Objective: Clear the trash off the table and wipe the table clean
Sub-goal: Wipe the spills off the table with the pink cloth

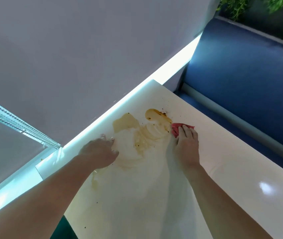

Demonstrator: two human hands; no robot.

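A white table (223, 169) carries a yellow-brown liquid spill (142, 130) with smeared streaks and dark crumbs near its far corner. My right hand (186, 145) presses flat on a red cloth (176, 129) at the right edge of the spill; only the cloth's far end shows past my fingers. My left hand (101, 152) rests palm down on the table, fingers spread, at the left edge of the spill, holding nothing. A thinner yellow smear (95, 182) lies beside my left forearm.
A lit white ledge (102, 116) runs along the table's left side under a grey roller blind (68, 57). A blue padded bench (240, 75) stands beyond the table's right edge. Green plants (240, 6) show at the top right.
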